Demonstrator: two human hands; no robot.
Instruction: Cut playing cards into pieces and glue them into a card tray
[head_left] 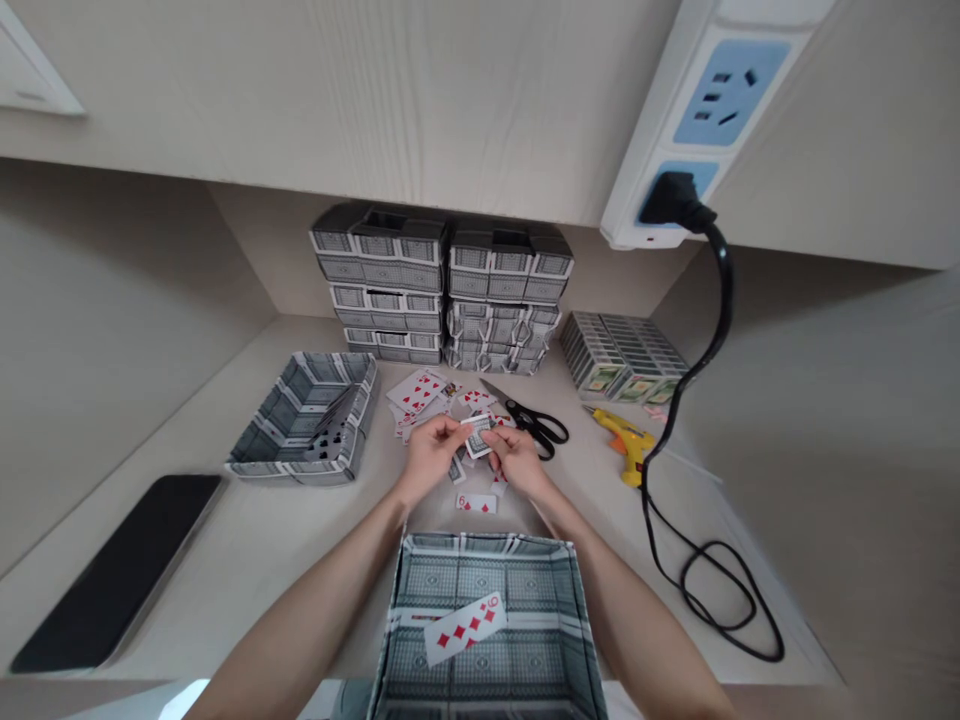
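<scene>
Between my two hands is a small piece of playing card [478, 440], its patterned back facing up. My left hand [431, 457] pinches its left edge, and my right hand [517, 460] grips it from the right. Under and beyond my fingers lie loose playing cards [416, 392] and cut strips, among them a red six strip [476, 503]. Black-handled scissors [536, 420] rest just behind my right hand. Closest to me is an open box made of playing cards [491, 575], with a diamond card strip [466, 628] inside it.
Another card box [300, 465] holding cards stands left, near a black tablet-like slab [120, 570]. Stacked card boxes [390, 260] line the back, with packed card decks [622, 355] beside them. A yellow glue gun [630, 445] and its black cable [724, 290] lie right, below a power strip [701, 130].
</scene>
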